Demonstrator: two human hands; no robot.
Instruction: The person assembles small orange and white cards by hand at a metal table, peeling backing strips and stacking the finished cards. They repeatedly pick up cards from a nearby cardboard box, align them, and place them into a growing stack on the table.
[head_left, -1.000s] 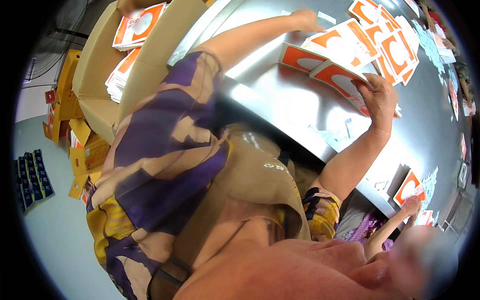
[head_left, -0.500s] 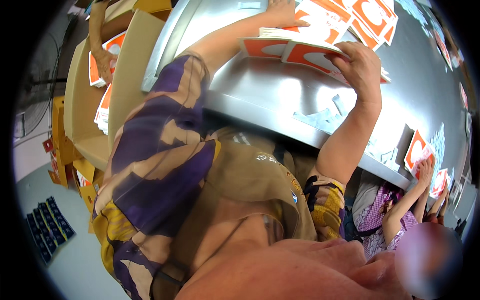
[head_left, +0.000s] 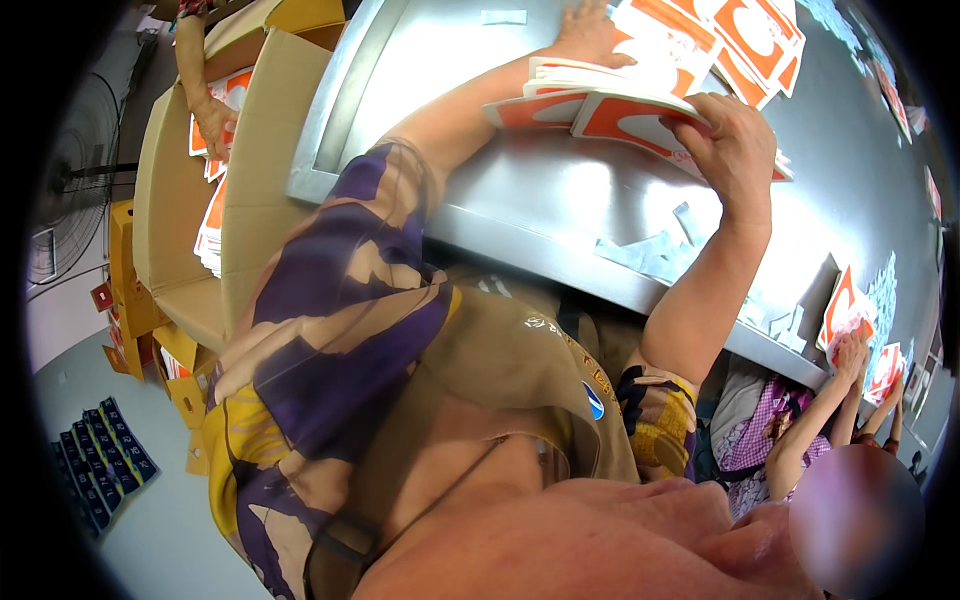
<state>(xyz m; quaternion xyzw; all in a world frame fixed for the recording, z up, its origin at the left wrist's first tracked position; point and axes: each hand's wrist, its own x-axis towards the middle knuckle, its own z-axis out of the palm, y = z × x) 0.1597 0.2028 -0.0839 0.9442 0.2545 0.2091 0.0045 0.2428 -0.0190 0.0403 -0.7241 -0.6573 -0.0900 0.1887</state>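
My right hand [head_left: 735,145] is closed on a bundle of orange-and-white printed cards [head_left: 630,125], thumb on the near side and fingers over the upper edge. The bundle stands tilted on the metal table, and its cards are partly fanned to the left. My left hand [head_left: 585,38] lies beyond the bundle's left end, fingers stretched and thumb out toward the cards; its fingertips are near the picture's top edge. Just right of it, more loose orange-and-white cards [head_left: 760,45] lie overlapping on the table.
The metal table [head_left: 500,225] has a raised rim at left. Pale blue slips [head_left: 655,255] lie near its front edge. A cardboard box [head_left: 265,150] holds cards, with another person's hand [head_left: 213,125] inside. At right, a co-worker's hand [head_left: 850,355] touches cards. A fan [head_left: 80,170] stands far left.
The whole view has shifted slightly. The card bundle is tilted and fanned a little more, with my right hand still on it. My left hand stays about where it was.
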